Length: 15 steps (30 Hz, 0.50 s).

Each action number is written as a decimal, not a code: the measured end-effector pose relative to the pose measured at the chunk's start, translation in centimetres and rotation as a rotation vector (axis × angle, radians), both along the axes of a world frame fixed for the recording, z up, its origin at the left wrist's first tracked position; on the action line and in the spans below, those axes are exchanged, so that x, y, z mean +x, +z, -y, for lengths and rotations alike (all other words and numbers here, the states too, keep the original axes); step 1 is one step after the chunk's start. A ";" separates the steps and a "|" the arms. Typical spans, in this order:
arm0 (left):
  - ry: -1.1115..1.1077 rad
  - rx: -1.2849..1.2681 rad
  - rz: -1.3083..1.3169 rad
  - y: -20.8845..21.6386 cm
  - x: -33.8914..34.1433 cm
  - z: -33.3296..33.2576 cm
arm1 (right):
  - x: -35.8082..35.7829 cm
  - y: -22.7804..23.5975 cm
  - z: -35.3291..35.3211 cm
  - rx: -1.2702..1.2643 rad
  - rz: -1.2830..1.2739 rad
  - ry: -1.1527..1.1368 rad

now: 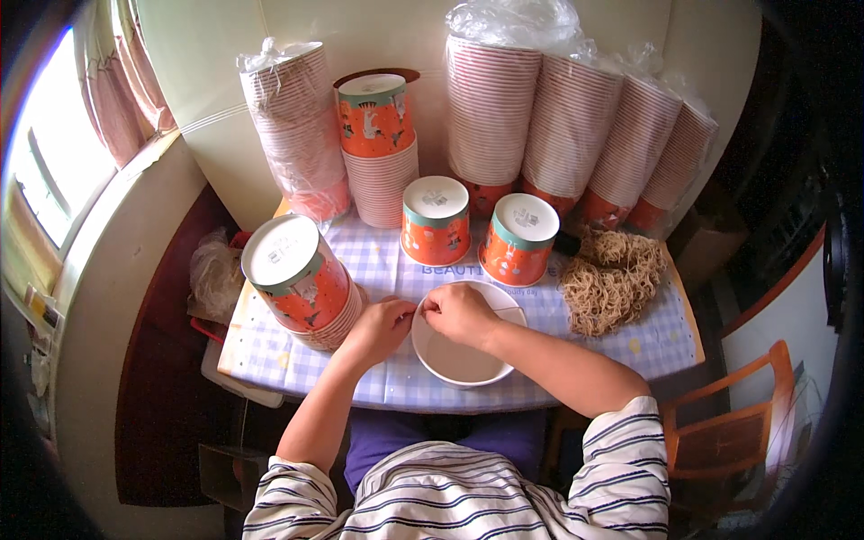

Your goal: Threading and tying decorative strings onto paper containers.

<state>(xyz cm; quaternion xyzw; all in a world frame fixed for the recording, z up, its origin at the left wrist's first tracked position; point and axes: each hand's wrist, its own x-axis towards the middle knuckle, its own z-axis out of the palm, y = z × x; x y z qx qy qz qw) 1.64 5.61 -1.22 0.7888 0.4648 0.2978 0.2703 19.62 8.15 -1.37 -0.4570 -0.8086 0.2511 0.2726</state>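
An open white paper tub (463, 360) stands upright near the table's front edge, its inside showing. My right hand (459, 310) reaches over its mouth, fingers closed in a pinch at the left rim. Beside that rim, my left hand (382, 326) is closed too, its fingertips close to those of the right. What the fingers hold is too small to make out. A thin line, perhaps a strand, crosses the tub's far right rim. Left of my left hand sits a short stack of upside-down orange paper tubs (301, 283) with white bases.
Two upside-down orange tubs (436, 220) (519, 241) stand beyond the open one. A tangled heap of tan twine (616, 279) lies at the right. Tall stacks of tubs (490, 117), several wrapped in clear plastic, line the back. A wooden chair (729, 432) is at the right.
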 end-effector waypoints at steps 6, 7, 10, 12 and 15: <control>0.013 -0.013 -0.087 -0.8 -0.1 -0.7 | 0.3 -0.1 0.0 -0.064 -0.004 -0.015; 0.015 -0.065 -0.091 -1.1 -0.2 -0.8 | 0.7 0.2 0.2 -0.062 -0.013 0.000; 0.028 -0.465 0.393 -2.5 -0.7 -0.1 | 2.5 2.9 2.1 -0.125 -0.020 0.018; 0.007 -0.506 0.503 -3.8 -1.8 0.0 | 3.6 5.9 4.8 -0.153 0.033 0.043; 0.066 -0.814 0.901 -6.1 -3.0 0.5 | 4.3 7.2 9.2 0.124 0.101 0.105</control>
